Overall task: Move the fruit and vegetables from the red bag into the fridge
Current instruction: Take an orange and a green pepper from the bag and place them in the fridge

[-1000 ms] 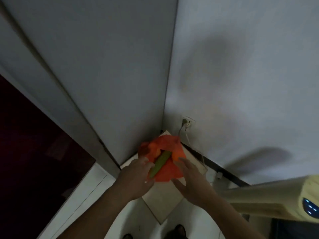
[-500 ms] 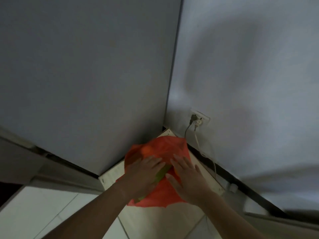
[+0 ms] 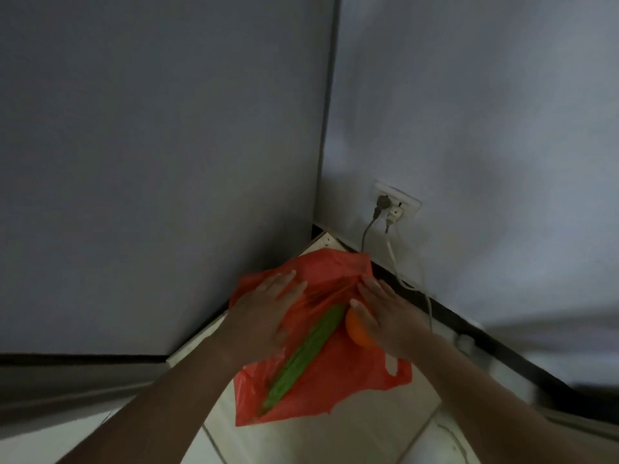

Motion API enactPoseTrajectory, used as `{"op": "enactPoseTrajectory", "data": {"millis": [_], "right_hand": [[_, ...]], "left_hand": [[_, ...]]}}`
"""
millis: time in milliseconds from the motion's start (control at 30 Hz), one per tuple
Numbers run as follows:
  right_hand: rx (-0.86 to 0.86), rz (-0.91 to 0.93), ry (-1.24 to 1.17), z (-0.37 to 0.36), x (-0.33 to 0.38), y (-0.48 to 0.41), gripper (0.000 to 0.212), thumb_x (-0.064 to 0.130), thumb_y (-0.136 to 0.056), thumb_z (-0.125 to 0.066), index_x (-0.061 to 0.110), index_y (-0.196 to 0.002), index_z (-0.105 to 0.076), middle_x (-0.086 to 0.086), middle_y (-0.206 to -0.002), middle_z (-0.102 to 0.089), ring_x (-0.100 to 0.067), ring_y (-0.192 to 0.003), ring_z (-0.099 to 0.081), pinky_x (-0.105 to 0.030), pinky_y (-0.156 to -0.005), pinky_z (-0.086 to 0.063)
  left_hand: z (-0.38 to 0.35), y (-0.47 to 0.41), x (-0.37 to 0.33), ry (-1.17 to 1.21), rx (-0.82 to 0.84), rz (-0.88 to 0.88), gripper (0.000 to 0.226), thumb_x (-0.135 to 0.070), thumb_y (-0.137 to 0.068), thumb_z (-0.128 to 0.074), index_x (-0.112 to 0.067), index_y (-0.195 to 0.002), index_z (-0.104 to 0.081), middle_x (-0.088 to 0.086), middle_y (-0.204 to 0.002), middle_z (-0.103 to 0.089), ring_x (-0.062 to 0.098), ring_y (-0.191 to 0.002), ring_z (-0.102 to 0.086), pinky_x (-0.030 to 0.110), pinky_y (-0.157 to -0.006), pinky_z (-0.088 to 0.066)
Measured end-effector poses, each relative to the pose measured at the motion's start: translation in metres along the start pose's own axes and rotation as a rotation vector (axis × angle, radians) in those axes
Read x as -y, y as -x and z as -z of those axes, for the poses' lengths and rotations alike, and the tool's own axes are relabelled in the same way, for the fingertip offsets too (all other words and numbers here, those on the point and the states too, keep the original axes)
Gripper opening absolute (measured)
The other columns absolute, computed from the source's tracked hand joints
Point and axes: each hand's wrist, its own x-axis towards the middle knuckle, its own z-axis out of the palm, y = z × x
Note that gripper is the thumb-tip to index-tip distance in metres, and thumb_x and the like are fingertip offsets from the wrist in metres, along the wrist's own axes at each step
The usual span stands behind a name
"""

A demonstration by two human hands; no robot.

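Two bare hands down on a red bag point(image 3: 335, 380) in the corner of a dim room, on pale floor tile point(image 3: 368, 437), between a plain grey panel point(image 3: 167, 162) and a painted wall point(image 3: 469, 128). Left hand point(image 3: 268, 309) flat, fingers straight and together, resting on the bag's far left shoulder, clasping nothing. Right hand point(image 3: 388, 316) with fingers stretched toward the gathered plastic, thumb laid over an orange point(image 3: 360, 333); impossible to tell whether cupped round the fruit or merely covering it.

Between the two, a long green vegetable point(image 3: 301, 360), ridged and knobbly, bare to the camera, long axis slanting from the near left edge of the bag up to the far right, far tip touching the orange. Left palm just beside its far half, so judged the nearer for a lift; right hand better placed for the round fruit. Likely best taken across the middle of its length, not by a tip.

Bag of thin, glossy film, crumpled, a cut-out handle lying loose at the near right; liable to cling and drag along with anything lifted. Orange smooth, round, apt to roll.

Behind, a white wall socket point(image 3: 398, 204) with two plugs and trailing cables point(image 3: 391, 252) above a dark skirting point(image 3: 469, 329). No open fridge compartment in view; everything yet to be carried across.
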Motion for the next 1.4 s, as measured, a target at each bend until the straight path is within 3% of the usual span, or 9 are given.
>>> {"op": "enactPoseTrajectory", "data": {"millis": [100, 200, 300, 467, 600, 733, 933, 1200, 1400], "right_hand": [[-0.055, 0.024, -0.268, -0.003, -0.009, -0.003, 0.074, 0.072, -0.082, -0.007, 0.037, -0.147, -0.014, 0.018, -0.155, -0.003, -0.011, -0.143, -0.009, -0.038, -0.116, -0.011], [-0.195, 0.089, -0.337, -0.005, -0.013, 0.01, 0.056, 0.063, -0.09, -0.019, 0.042, -0.142, -0.025, 0.019, -0.153, -0.013, -0.007, -0.138, -0.018, -0.041, -0.113, -0.025], [-0.325, 0.115, -0.144, -0.015, -0.017, 0.036, 0.056, 0.061, -0.089, -0.027, 0.038, -0.141, -0.028, 0.007, -0.151, -0.024, -0.017, -0.135, -0.029, -0.044, -0.104, -0.039], [-0.059, 0.081, -0.091, -0.02, -0.021, 0.031, 0.089, 0.074, -0.075, -0.045, 0.04, -0.145, -0.003, 0.011, -0.154, -0.012, -0.012, -0.136, -0.023, -0.038, -0.109, -0.032], [0.062, 0.065, -0.285, -0.009, -0.033, 0.01, 0.091, 0.081, -0.065, -0.05, 0.048, -0.141, -0.013, 0.015, -0.15, -0.02, -0.011, -0.134, -0.027, -0.042, -0.108, -0.033], [-0.126, 0.12, -0.404, 0.005, -0.036, 0.013, 0.052, 0.069, -0.084, -0.027, 0.053, -0.133, -0.029, 0.019, -0.147, -0.026, 0.001, -0.13, -0.022, -0.03, -0.106, -0.027], [-0.17, 0.265, -0.244, 0.033, -0.022, -0.007, 0.065, 0.065, -0.087, -0.014, 0.036, -0.143, -0.025, 0.012, -0.152, -0.024, -0.001, -0.137, -0.016, -0.032, -0.113, -0.018], [-0.284, 0.346, -0.201, 0.026, -0.005, 0.01, 0.046, 0.049, -0.086, -0.041, 0.031, -0.128, -0.047, 0.007, -0.131, -0.05, 0.0, -0.113, -0.04, -0.013, -0.09, -0.028], [-0.217, 0.322, -0.141, -0.011, -0.027, 0.041, 0.056, 0.061, -0.079, -0.051, 0.034, -0.127, -0.04, 0.007, -0.128, -0.053, -0.013, -0.108, -0.055, -0.035, -0.083, -0.052]], "left_hand": [[0.001, -0.021, -0.002, 0.046, 0.064, -0.113, 0.073, -0.039, -0.088, -0.05, -0.037, -0.146, -0.005, -0.003, -0.157, -0.002, 0.016, -0.145, -0.002, 0.026, -0.113, 0.001], [-0.002, -0.039, -0.01, 0.025, 0.08, -0.163, 0.072, -0.047, -0.089, -0.047, -0.049, -0.142, 0.001, -0.008, -0.157, 0.006, 0.014, -0.144, 0.007, 0.038, -0.119, -0.007], [-0.002, -0.055, -0.005, 0.008, 0.101, -0.131, 0.076, -0.05, -0.086, -0.049, -0.046, -0.143, 0.001, -0.007, -0.157, 0.009, 0.015, -0.144, 0.01, 0.046, -0.117, -0.012], [-0.002, -0.075, 0.02, 0.215, 0.147, 0.003, 0.085, -0.046, -0.084, -0.059, -0.043, -0.144, 0.0, -0.006, -0.157, -0.005, 0.017, -0.141, -0.016, 0.027, -0.111, -0.021], [-0.015, -0.068, 0.014, 0.253, 0.087, 0.016, 0.084, -0.042, -0.085, -0.058, -0.041, -0.146, -0.001, -0.005, -0.155, -0.01, 0.015, -0.14, -0.022, 0.022, -0.109, -0.022], [-0.013, -0.06, 0.009, 0.26, 0.089, 0.069, 0.08, -0.05, -0.086, -0.054, -0.037, -0.147, -0.004, -0.002, -0.154, -0.013, 0.016, -0.137, -0.027, 0.024, -0.111, -0.024], [-0.011, -0.056, 0.004, 0.321, 0.02, 0.156, 0.078, -0.065, -0.079, -0.039, -0.041, -0.145, -0.005, -0.003, -0.157, -0.006, 0.015, -0.142, -0.013, 0.026, -0.114, -0.014], [-0.002, -0.02, -0.001, 0.306, -0.103, 0.207, 0.068, -0.055, -0.082, -0.039, -0.027, -0.142, -0.03, 0.003, -0.149, -0.03, 0.009, -0.133, -0.027, 0.027, -0.105, -0.027], [-0.003, 0.026, -0.022, 0.317, -0.1, 0.211, 0.059, -0.048, -0.079, -0.044, -0.033, -0.135, -0.033, 0.002, -0.139, -0.044, 0.013, -0.126, -0.039, 0.033, -0.096, -0.042]]}}
